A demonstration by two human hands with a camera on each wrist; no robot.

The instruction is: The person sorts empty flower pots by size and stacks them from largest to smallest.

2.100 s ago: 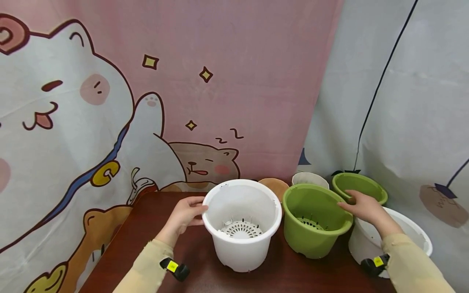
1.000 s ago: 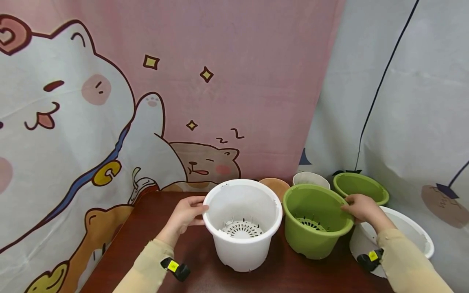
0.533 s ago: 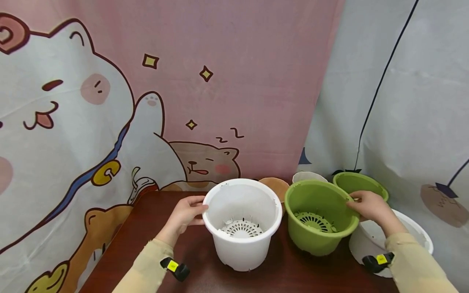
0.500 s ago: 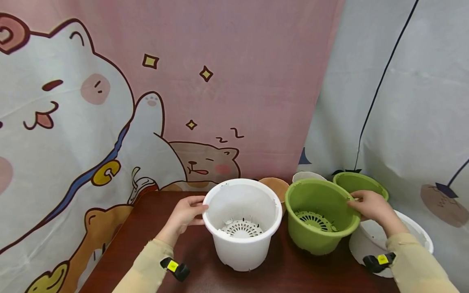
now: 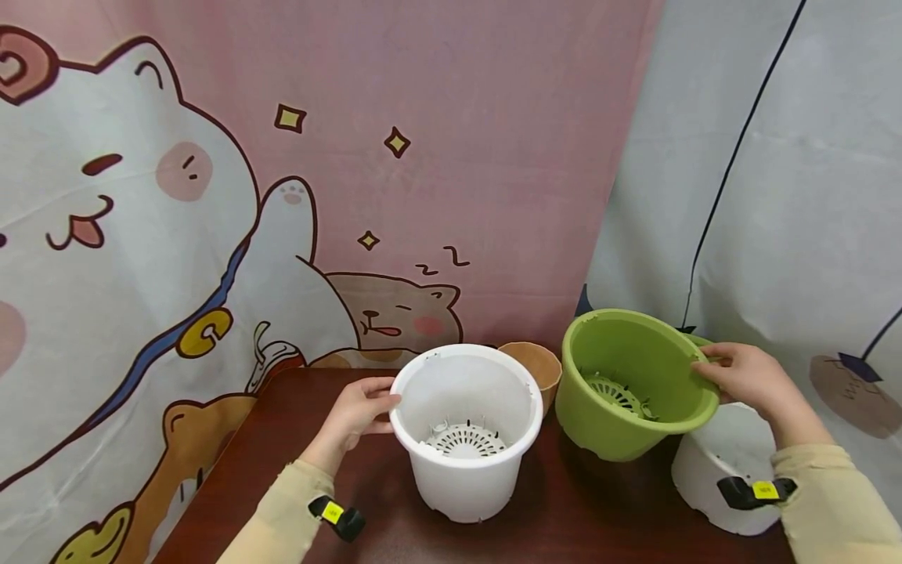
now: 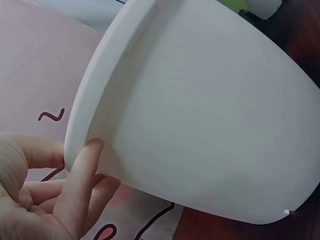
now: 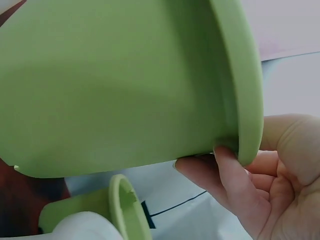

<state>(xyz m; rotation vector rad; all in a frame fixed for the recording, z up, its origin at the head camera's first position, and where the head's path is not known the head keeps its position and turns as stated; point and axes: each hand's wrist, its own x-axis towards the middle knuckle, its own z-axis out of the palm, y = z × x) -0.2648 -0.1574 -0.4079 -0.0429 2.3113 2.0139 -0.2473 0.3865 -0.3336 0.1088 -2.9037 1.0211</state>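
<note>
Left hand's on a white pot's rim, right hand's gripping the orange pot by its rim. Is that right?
No: the right hand grips a green pot by its rim, not the orange pot; the head view shows it. The left hand is on the rim of a white pot.

In the head view, soft, even light lay across the wall cloth (image 5: 479, 172), and edges looked fairly crisp. Blurred shadows darkened the table (image 5: 282, 439) beneath the white pot (image 5: 466, 454) and the green pot (image 5: 627, 392), as under light from above. The left wrist view was dimmer and greyer, shaded below the rim. In the right wrist view, the upper right looked pale, almost washed out.
</note>
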